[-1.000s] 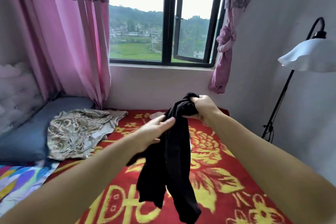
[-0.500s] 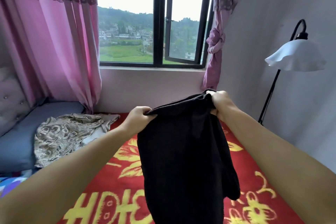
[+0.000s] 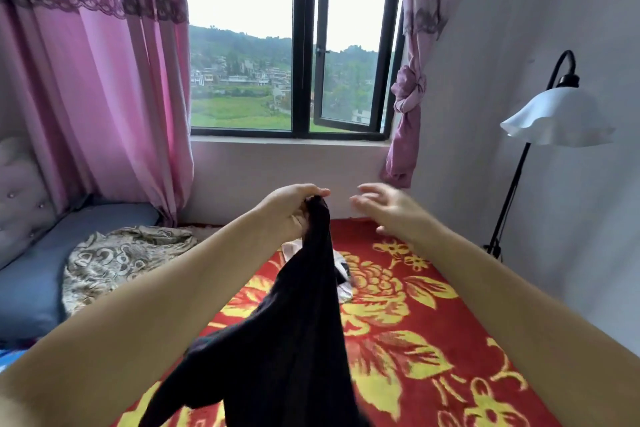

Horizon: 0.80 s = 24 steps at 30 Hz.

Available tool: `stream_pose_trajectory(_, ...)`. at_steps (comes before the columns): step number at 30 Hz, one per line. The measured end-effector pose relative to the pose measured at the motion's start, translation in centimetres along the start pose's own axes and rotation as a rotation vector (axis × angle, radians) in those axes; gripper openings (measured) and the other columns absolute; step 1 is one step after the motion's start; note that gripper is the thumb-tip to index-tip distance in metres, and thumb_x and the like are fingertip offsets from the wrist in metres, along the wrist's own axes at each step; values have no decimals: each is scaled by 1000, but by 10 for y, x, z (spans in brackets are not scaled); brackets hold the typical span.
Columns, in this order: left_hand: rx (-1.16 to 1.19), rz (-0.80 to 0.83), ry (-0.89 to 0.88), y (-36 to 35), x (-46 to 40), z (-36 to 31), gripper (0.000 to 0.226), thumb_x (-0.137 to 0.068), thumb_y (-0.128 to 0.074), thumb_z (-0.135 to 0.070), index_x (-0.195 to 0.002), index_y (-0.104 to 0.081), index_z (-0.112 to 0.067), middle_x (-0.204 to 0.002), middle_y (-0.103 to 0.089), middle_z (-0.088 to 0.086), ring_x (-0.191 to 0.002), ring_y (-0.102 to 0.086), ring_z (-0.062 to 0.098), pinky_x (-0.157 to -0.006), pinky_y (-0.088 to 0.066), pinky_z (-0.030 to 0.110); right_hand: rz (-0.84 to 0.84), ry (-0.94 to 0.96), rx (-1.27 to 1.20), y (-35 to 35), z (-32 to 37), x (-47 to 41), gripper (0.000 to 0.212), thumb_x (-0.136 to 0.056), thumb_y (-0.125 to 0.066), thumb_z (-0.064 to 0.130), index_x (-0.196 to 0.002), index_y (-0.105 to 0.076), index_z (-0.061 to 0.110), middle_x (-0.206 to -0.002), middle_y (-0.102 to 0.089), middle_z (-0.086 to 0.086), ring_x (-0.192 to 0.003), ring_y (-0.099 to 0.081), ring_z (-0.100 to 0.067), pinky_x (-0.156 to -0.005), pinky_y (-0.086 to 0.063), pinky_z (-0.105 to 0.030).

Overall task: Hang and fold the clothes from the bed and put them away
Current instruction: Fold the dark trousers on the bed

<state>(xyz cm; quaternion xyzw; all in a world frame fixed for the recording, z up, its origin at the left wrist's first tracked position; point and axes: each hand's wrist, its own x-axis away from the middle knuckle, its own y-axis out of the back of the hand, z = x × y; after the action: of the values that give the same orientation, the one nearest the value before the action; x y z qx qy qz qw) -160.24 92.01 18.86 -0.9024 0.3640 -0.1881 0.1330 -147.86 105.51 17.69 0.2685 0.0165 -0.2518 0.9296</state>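
Observation:
A black garment (image 3: 294,340) hangs down over the bed, bunched at its top. My left hand (image 3: 291,208) pinches that top edge and holds it up in front of the window wall. Just to the right, my right hand (image 3: 384,206) is in the air with fingers spread and loose, holding nothing. A beige patterned garment (image 3: 117,260) lies crumpled on the left of the bed. A small pale piece of clothing (image 3: 343,284) lies on the red blanket, partly hidden behind the black garment.
The bed carries a red blanket with yellow flowers (image 3: 433,340) and a blue pillow (image 3: 31,288) on the left. Pink curtains (image 3: 104,80) flank the window (image 3: 294,45). A black floor lamp with a white shade (image 3: 557,118) stands at the right wall.
My right hand has let go of the black garment and opened. The garment, spread between both hands before, now hangs narrow from my left hand alone.

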Motion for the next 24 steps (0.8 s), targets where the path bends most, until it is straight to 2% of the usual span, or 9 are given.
stream_pose_trajectory(4,265,-66,-111,-10,-2,-6,26,-88,-33,13,-83,-56,2,-76,-52,12,-67,-54,19,-56,-56,27,299,-80,200,-46,16,23,52,-87,-54,60,-128,-48,28,-119,-61,6,-106,-61,-16,-81,-54,-35)
stream_pose_trajectory(6,204,-61,-189,-11,-1,-8,41,-81,-25,23,-92,-59,4,-86,-55,16,-79,-58,25,-68,-54,32,231,-115,158,-59,13,25,50,-87,-55,57,-126,-48,27,-116,-61,7,-104,-61,-13,-84,-56,-38)
stream_pose_trajectory(8,99,-47,-252,-12,2,-10,52,-78,-25,26,-105,-62,2,-99,-56,20,-94,-58,30,-65,-56,30,128,-129,81,-64,9,20,41,-89,-55,51,-119,-53,22,-111,-63,6,-99,-62,-12,-82,-57,-38)
stream_pose_trajectory(11,-210,-11,-439,-5,8,-9,48,-81,-35,22,-101,-66,-8,-103,-61,16,-96,-61,27,-65,-58,24,23,-91,-13,-68,7,9,27,-93,-52,34,-103,-63,11,-97,-69,-1,-89,-66,-18,-78,-55,-37)
stream_pose_trajectory(14,-739,-109,-773,13,8,-10,41,-83,-50,11,-110,-68,-13,-107,-68,7,-102,-64,23,-87,-54,30,-72,-29,16,-66,6,1,22,-90,-47,15,-75,-55,1,-71,-57,-7,-69,-51,-21,-63,-38,-32)
stream_pose_trajectory(16,-1076,-186,-871,26,7,-12,39,-84,-58,-2,-121,-62,-14,-114,-66,4,-107,-61,20,-94,-47,28,-117,14,66,-58,6,-4,23,-91,-46,12,-71,-54,2,-68,-53,-6,-66,-47,-19,-62,-33,-31)
stream_pose_trajectory(18,-1354,-260,-844,38,3,-10,38,-84,-66,-22,-120,-55,-16,-112,-61,3,-102,-56,19,-84,-43,28,-142,63,132,-46,10,-8,24,-92,-48,13,-78,-60,-2,-68,-57,-6,-65,-50,-18,-62,-36,-31)
stream_pose_trajectory(21,-1545,-416,-860,45,0,-8,31,-85,-61,-50,-92,-49,-22,-91,-49,-6,-81,-49,14,-62,-36,29,-141,166,290,-31,17,-13,21,-93,-52,21,-81,-67,12,-72,-65,0,-67,-57,-15,-63,-43,-29)
stream_pose_trajectory(24,-1530,-455,-908,46,-4,-21,25,-88,-57,-46,-81,-63,-22,-86,-42,-7,-76,-48,14,-56,-31,25,-136,186,482,-17,13,-20,13,-91,-55,21,-89,-68,19,-83,-67,1,-80,-61,-20,-73,-51,-33)
